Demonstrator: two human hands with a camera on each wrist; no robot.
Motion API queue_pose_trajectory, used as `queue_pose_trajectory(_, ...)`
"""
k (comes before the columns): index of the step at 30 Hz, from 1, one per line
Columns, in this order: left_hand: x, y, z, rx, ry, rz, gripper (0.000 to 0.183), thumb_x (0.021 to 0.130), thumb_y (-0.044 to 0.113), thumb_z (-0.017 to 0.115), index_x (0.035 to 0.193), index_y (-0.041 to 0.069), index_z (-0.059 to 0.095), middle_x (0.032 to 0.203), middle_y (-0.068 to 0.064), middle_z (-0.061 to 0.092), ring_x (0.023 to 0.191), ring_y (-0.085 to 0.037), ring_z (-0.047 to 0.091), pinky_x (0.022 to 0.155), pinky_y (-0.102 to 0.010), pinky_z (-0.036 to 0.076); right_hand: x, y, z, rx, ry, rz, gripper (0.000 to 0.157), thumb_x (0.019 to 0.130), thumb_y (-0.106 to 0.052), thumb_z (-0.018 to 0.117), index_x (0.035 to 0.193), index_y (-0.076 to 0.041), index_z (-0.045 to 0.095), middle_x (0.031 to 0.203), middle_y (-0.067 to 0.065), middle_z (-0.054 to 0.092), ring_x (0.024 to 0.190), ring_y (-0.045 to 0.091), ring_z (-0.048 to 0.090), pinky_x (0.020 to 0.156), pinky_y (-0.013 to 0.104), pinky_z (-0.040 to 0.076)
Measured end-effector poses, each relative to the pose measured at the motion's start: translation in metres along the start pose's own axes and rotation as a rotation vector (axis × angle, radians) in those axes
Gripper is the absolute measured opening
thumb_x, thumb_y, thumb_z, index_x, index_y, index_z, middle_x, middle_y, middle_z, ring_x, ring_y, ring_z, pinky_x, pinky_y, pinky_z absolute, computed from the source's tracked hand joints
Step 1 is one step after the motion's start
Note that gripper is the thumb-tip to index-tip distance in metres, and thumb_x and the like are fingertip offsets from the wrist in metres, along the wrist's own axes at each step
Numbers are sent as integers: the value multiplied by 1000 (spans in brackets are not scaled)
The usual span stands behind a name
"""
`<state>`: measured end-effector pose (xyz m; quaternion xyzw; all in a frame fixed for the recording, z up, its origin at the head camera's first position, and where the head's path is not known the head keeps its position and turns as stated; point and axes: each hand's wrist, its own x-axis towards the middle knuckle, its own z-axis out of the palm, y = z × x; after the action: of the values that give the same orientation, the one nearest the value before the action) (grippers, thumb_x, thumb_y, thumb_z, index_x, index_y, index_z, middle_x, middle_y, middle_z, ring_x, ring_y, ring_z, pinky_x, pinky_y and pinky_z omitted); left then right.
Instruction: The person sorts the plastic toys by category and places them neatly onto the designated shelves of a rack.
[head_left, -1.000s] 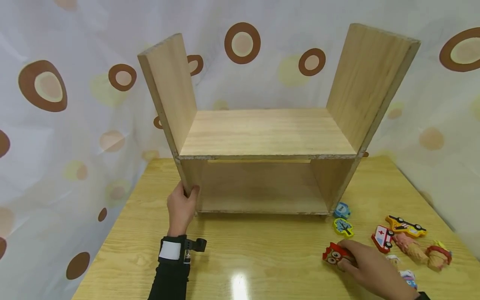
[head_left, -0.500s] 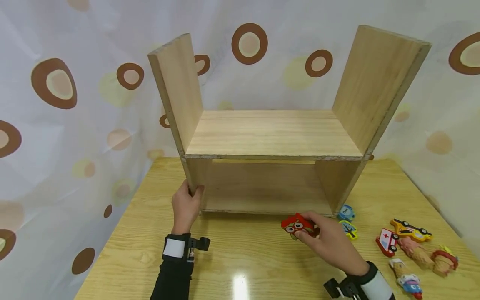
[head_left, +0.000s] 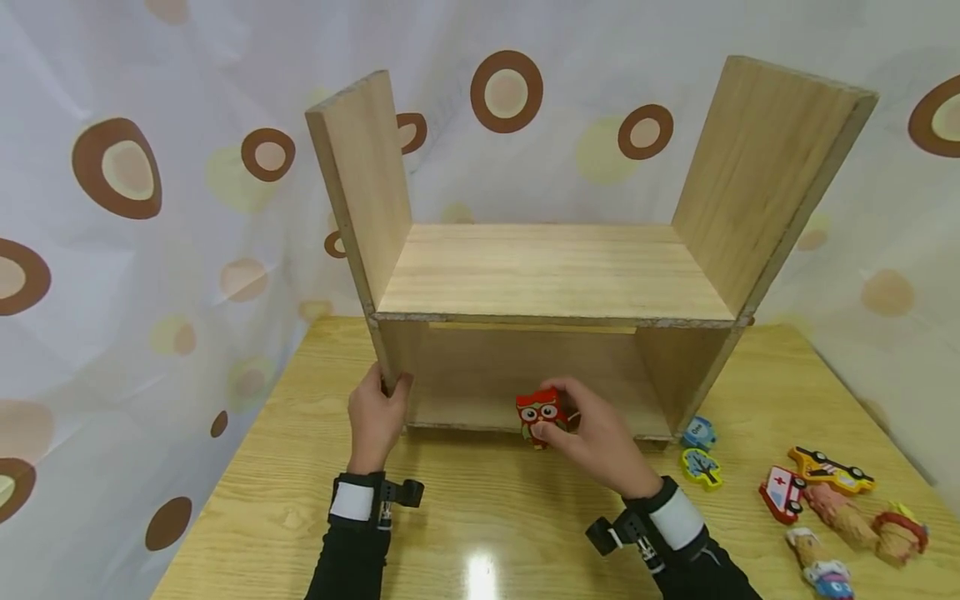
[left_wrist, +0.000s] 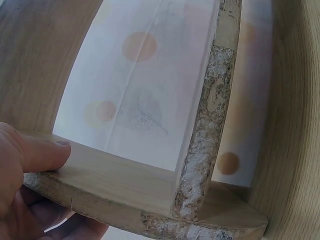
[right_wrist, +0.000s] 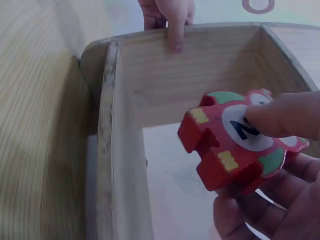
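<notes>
The right hand (head_left: 596,437) pinched the owl toy (head_left: 534,410), long axis near upright, between thumb and fingers, before the lower opening of the shelf (head_left: 555,273); the left hand (head_left: 377,423), farther off, gripped the shelf's left side.

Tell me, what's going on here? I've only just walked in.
A person's right hand holds a small red-and-green toy owl at the opening of the lower compartment of a two-tiered, pale wooden shelf, not yet set down. The left hand grips the shelf's left side panel. On the right of the yellowish wood-grain table lie more small toys, including a red-and-white toy ambulance and a yellow toy truck.
</notes>
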<state>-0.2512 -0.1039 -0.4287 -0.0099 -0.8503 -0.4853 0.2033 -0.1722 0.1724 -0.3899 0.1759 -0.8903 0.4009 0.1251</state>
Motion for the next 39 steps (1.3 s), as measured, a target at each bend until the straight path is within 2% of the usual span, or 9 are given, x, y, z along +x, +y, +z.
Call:
queue_pose_trajectory(5,0,-2,1,-10,-3,21,34,91,22,62,117,-1,61,111,-26,67,92,-36,68,73,-53,57,19,-5,19,57,19,0,41,84,-11,71,120,-7,55,100,10,67,79,16,61,66,31,55)
queue_pose_trajectory(14,-4,-4,-5,10,-11,10,31,91,21,63,112,-1,62,107,-25,69,91,-35,68,73,-51,57,41,-15,54,136,25,78,36,84,-7,66,119,-3,57,102,15,66,87,24,63,72,37,56)
queue_pose_trajectory(20,0,-1,-5,-7,-14,16,33,91,22,63,115,-1,62,109,-26,68,90,-36,68,72,-50,58,53,-18,71,151,36,66,34,84,-4,65,117,-3,60,104,14,65,91,25,62,75,41,56)
queue_pose_trajectory(27,1,-2,-11,8,-25,22,33,91,23,63,116,0,62,106,-26,69,85,-34,70,65,-47,59,63,-23,90,124,25,79,30,83,-8,68,113,-6,64,99,11,69,86,21,64,73,38,55)
queue_pose_trajectory(39,1,-2,-6,-3,-27,42,31,91,18,63,115,-1,63,108,-24,69,90,-34,69,72,-49,58,78,-23,114,152,25,115,28,84,-8,67,111,-4,62,102,14,67,89,25,65,74,40,57)
